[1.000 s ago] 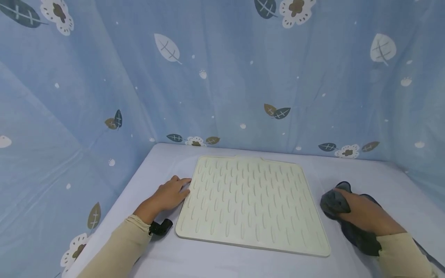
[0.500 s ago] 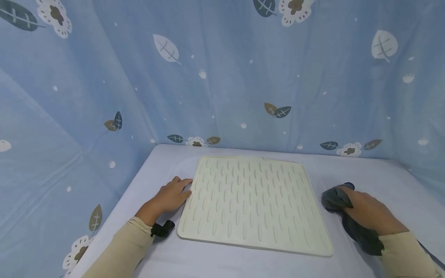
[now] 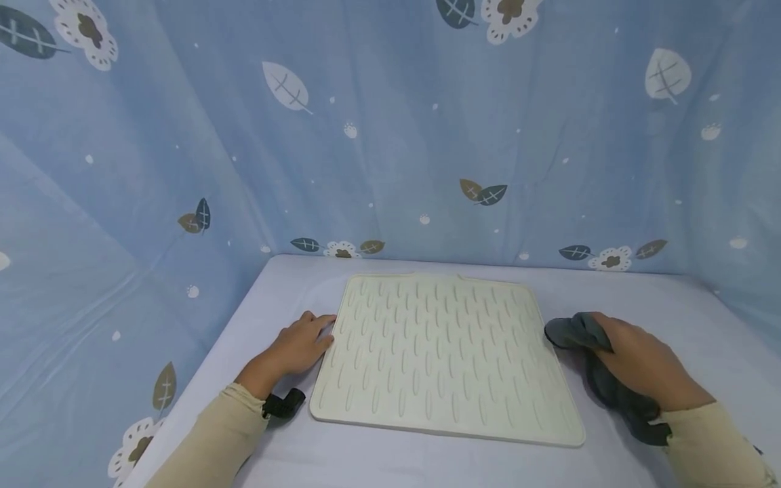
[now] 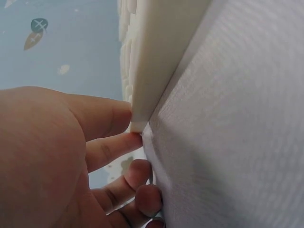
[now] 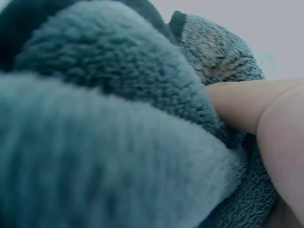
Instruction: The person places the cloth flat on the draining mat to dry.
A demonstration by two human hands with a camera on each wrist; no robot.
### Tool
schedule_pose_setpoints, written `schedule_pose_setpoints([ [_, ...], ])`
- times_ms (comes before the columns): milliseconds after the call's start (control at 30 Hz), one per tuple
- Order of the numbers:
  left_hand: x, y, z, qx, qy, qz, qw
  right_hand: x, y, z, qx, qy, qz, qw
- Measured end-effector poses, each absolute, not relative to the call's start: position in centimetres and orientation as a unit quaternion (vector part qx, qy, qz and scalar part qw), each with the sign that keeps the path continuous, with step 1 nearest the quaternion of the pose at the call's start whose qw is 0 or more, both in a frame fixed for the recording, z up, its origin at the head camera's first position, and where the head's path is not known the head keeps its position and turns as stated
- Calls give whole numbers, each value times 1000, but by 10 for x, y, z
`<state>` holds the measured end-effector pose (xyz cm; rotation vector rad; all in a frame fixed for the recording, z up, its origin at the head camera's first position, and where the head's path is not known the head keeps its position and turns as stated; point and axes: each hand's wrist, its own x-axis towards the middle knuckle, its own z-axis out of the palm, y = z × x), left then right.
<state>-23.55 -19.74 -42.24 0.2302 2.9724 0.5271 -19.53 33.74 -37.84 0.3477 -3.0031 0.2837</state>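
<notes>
Grey cloth (image 3: 573, 332), gripped by the right hand (image 3: 648, 362), met the mat's (image 3: 448, 359) right edge; the outstretched left hand (image 3: 297, 344) likely steadied its left.

Left hand, bare (image 4: 47, 156): at left of view; thumb and one finger extended, tips touching the board's edge; the other fingers bent, tips at the cloth. Cream-coloured flat board with raised ribs and a thick, smooth side (image 4: 164, 52): running from the top edge down to the fingertips, lying against the cloth. Pale grey-white cloth, fine weave (image 4: 242, 109): filling the right side, soft shadow near the fingers. Light-blue printed fabric (image 4: 90, 42): behind the hand; one teal leaf, one brown leaf, white spots.
</notes>
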Motion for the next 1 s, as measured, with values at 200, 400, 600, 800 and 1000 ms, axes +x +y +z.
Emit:
schedule_pose_setpoints([
  [200,-236,-195,-419,79,980,174,56,-187,321,-363,135,-980,97,111],
  [400,-236,-194,-418,79,980,173,53,-180,307,-355,140,-976,99,134],
  [600,-235,-197,-423,79,980,174,58,-175,303,-353,155,-970,95,163],
  [800,-234,-196,-420,79,979,182,55,-172,300,-350,165,-964,96,186],
  [1000,-234,-195,-419,75,979,182,59,-167,294,-344,162,-961,97,203],
])
